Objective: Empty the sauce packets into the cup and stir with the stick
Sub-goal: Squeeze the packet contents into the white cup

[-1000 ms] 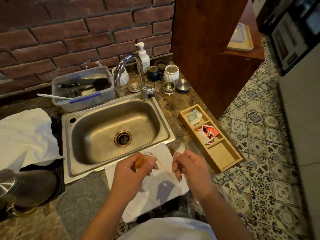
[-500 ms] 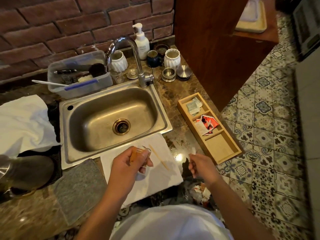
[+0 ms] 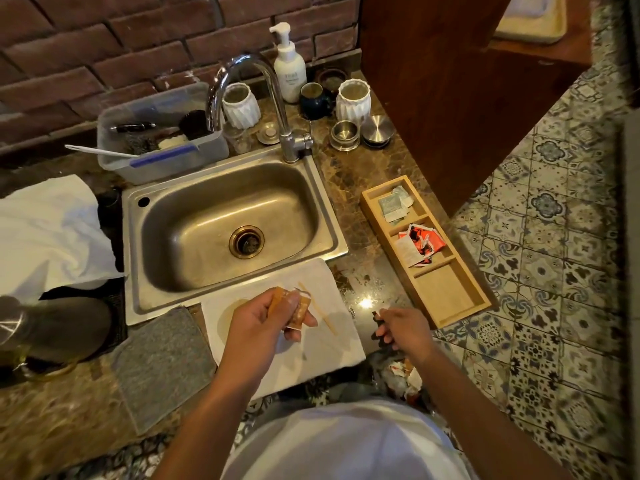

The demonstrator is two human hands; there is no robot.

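Left hand [image 3: 263, 320] pinches an orange sauce packet [image 3: 294, 308] over the white cloth [image 3: 332, 344] — cup not visible. Right hand [image 3: 403, 329] loosely curled, contents unclear. Stick [image 3: 317, 308] lies on the cloth. Advice: squeeze from the sealed end toward the tear — slowly.

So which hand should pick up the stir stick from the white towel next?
Probably the right hand: it seems to hold nothing and hovers just right of the stick. The left hand grips an orange sauce packet.
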